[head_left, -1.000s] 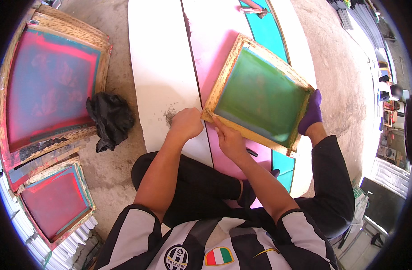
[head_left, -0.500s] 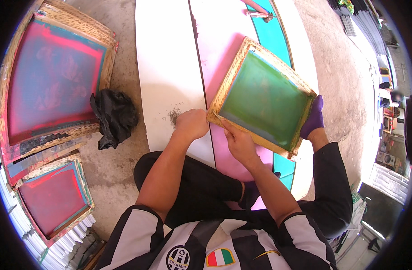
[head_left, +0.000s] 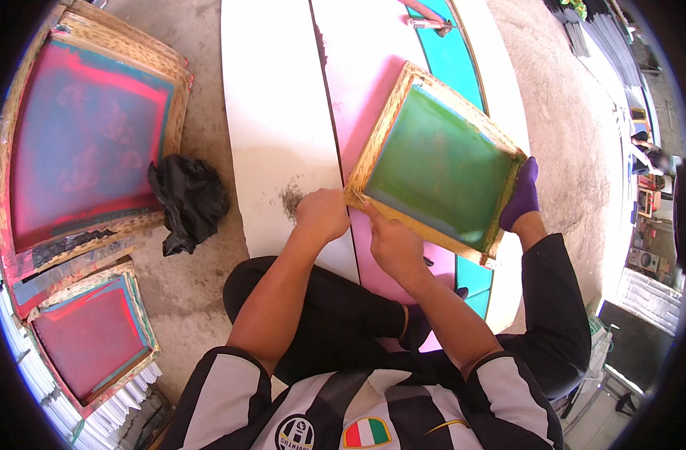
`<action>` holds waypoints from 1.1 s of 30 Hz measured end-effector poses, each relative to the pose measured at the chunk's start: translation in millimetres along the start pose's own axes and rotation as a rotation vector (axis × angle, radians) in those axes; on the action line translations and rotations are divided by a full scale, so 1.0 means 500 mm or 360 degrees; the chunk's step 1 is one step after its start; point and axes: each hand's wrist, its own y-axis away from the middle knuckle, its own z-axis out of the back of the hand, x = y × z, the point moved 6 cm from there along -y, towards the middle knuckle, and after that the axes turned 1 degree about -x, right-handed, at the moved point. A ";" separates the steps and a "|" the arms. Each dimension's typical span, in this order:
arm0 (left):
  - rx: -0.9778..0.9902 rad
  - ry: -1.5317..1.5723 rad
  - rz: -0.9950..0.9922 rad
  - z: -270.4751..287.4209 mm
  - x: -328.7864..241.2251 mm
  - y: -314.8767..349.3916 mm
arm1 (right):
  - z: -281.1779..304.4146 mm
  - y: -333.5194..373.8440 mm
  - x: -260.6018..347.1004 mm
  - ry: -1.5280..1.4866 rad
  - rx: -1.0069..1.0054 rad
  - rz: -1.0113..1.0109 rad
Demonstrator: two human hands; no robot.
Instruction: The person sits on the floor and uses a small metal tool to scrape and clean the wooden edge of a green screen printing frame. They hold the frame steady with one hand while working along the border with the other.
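Left hand (head_left: 324,216) slightly lower by the screen's (head_left: 440,169) corner, grip closed, contents hidden; right hand's (head_left: 395,247) grip unclear; screen seemingly steady.

A big flat board (head_left: 283,105) has a white part, a pink stripe (head_left: 354,97) and a blue-green stripe (head_left: 449,60). A wooden frame with a green screen (head_left: 439,169) is over the pink and blue-green parts; how much of it touches the board is hard to tell. Little dark crumbs (head_left: 290,199) lie on the white part. Near the far end, a small red-and-white tool (head_left: 424,24) lies on the blue-green stripe. The floor (head_left: 568,150) is hard and dusty. A crumpled black bag (head_left: 188,204) lies on it, touching a big red-and-blue screen (head_left: 91,142).
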 end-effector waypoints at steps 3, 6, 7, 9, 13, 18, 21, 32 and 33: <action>-0.0037 0.0006 -0.0036 0.004 -0.013 -0.001 | -0.018 -0.005 -0.029 -0.0383 -0.0029 0.0016; -0.0087 0.0044 -0.0010 -0.001 0.002 -0.006 | -0.007 -0.001 -0.010 -0.0272 0.0053 -0.0021; -0.0083 0.0048 0.0006 -0.004 0.008 -0.009 | -0.012 0.001 -0.003 -0.0092 0.0096 -0.0050; -0.0084 0.0039 0.0004 -0.005 0.009 -0.012 | -0.028 -0.001 -0.015 -0.0283 0.0090 -0.0061; -0.0078 0.0054 -0.0017 0.006 0.005 -0.011 | -0.045 -0.002 -0.048 -0.0795 0.0028 -0.0041; -0.0091 0.0072 -0.0047 0.003 0.013 -0.015 | -0.034 -0.012 -0.032 -0.0434 0.0206 -0.0055; -0.0092 0.0045 -0.0088 -0.002 0.014 -0.021 | -0.099 -0.018 -0.105 -0.1313 0.0173 -0.0148; -0.0059 0.0033 -0.0079 0.002 0.018 -0.023 | 0.021 -0.011 -0.028 0.0244 -0.0228 0.0451; -0.0053 0.0031 -0.0085 0.000 0.012 -0.024 | 0.040 -0.011 -0.021 0.0336 -0.0188 0.0440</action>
